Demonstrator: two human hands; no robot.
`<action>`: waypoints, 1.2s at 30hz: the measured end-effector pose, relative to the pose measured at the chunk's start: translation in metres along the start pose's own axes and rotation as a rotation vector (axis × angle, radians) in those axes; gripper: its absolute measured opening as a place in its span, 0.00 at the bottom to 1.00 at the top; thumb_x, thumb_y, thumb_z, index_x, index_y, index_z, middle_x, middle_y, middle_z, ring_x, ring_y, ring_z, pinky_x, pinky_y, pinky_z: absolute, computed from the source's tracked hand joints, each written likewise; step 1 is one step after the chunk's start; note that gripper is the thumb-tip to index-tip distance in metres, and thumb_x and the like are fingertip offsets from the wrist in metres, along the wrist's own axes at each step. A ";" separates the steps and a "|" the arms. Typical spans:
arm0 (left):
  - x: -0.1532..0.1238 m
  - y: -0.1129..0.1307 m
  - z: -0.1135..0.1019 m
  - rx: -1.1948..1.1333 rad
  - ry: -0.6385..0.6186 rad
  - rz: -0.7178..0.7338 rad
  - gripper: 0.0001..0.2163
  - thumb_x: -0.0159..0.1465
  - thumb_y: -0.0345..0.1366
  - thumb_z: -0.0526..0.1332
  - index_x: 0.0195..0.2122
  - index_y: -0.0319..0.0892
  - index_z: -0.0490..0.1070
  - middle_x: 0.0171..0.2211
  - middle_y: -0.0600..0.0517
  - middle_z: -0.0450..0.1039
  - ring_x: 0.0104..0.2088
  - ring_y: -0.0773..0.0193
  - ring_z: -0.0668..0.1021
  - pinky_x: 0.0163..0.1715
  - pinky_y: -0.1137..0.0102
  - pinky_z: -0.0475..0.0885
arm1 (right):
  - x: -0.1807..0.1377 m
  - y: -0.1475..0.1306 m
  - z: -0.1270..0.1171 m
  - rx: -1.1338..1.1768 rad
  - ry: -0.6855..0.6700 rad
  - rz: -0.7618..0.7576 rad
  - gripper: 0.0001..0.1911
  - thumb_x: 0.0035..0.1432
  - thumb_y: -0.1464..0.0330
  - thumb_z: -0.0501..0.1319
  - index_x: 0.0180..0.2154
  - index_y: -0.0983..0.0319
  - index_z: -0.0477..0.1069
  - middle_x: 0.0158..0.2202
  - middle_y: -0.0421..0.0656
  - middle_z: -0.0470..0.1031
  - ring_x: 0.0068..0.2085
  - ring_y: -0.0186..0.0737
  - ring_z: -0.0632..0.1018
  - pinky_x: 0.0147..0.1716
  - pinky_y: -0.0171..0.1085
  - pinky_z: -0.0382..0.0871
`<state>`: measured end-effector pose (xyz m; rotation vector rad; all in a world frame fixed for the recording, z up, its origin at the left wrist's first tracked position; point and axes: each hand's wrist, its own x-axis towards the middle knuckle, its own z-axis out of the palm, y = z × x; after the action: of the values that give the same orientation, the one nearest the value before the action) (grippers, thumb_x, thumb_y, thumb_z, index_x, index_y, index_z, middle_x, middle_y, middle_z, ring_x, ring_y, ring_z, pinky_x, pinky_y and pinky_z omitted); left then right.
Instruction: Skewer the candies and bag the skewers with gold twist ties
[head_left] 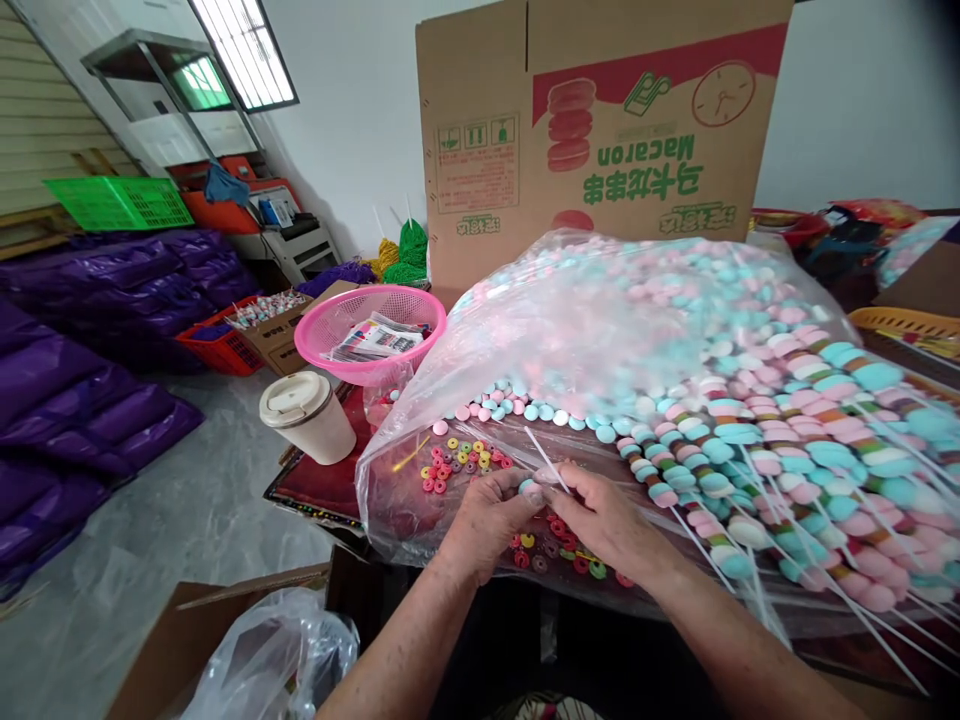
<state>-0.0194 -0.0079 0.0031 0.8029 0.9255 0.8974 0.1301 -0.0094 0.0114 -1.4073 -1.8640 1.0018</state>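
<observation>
Both grips clamped: L hand point(487, 520) on candy point(529, 489), R hand point(611, 525) on stick point(544, 458); cup point(307, 415) nr bag point(600, 330).

On the surface point(319, 488) the bag point(600, 310) lies before the box point(600, 120), skewers point(787, 440) in its right part, rings point(461, 462) near left, where left hand point(487, 520) and right hand point(607, 525) meet at a stick point(546, 460), while the basket point(367, 330) sits left of the bag, the cup point(307, 415) before it.
</observation>
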 end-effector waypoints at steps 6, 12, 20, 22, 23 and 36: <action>0.001 0.003 -0.004 -0.067 0.150 0.018 0.17 0.45 0.39 0.71 0.33 0.36 0.74 0.28 0.49 0.75 0.29 0.64 0.76 0.33 0.68 0.73 | -0.025 -0.011 -0.012 -0.305 -0.087 -0.049 0.23 0.63 0.69 0.43 0.57 0.58 0.64 0.39 0.45 0.78 0.42 0.41 0.76 0.44 0.39 0.68; 0.003 -0.006 -0.003 -0.010 0.217 0.136 0.16 0.48 0.39 0.69 0.36 0.37 0.73 0.28 0.51 0.75 0.27 0.66 0.76 0.31 0.69 0.74 | -0.034 -0.009 -0.003 -0.725 -0.155 0.137 0.30 0.60 0.73 0.47 0.63 0.54 0.53 0.37 0.46 0.79 0.36 0.47 0.79 0.33 0.41 0.70; 0.004 -0.011 -0.005 0.008 0.184 0.177 0.15 0.48 0.31 0.68 0.38 0.38 0.72 0.31 0.52 0.75 0.31 0.67 0.75 0.35 0.72 0.72 | -0.028 -0.018 -0.003 -0.830 -0.224 0.200 0.30 0.59 0.75 0.47 0.63 0.57 0.54 0.36 0.48 0.80 0.37 0.48 0.79 0.33 0.39 0.68; 0.004 -0.010 -0.005 -0.017 0.214 0.151 0.14 0.48 0.32 0.67 0.37 0.38 0.72 0.31 0.51 0.75 0.31 0.66 0.76 0.34 0.70 0.72 | -0.030 -0.020 -0.004 -0.802 -0.222 0.188 0.28 0.60 0.75 0.47 0.62 0.57 0.56 0.38 0.48 0.79 0.38 0.47 0.79 0.34 0.39 0.68; 0.004 -0.010 -0.005 -0.032 0.228 0.133 0.14 0.47 0.32 0.67 0.37 0.38 0.72 0.31 0.51 0.76 0.30 0.66 0.76 0.34 0.70 0.72 | -0.032 -0.020 -0.004 -0.786 -0.217 0.182 0.28 0.60 0.75 0.48 0.61 0.56 0.58 0.39 0.47 0.79 0.39 0.47 0.79 0.34 0.39 0.67; 0.007 -0.020 -0.007 0.142 0.305 0.179 0.10 0.50 0.30 0.63 0.35 0.40 0.72 0.26 0.53 0.74 0.25 0.66 0.75 0.28 0.71 0.70 | -0.037 -0.019 0.006 -0.847 -0.211 0.238 0.26 0.59 0.75 0.47 0.58 0.57 0.61 0.35 0.47 0.80 0.35 0.46 0.80 0.26 0.35 0.65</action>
<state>-0.0176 -0.0081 -0.0194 0.8958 1.2078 1.1407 0.1251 -0.0492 0.0240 -2.0951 -2.4710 0.4591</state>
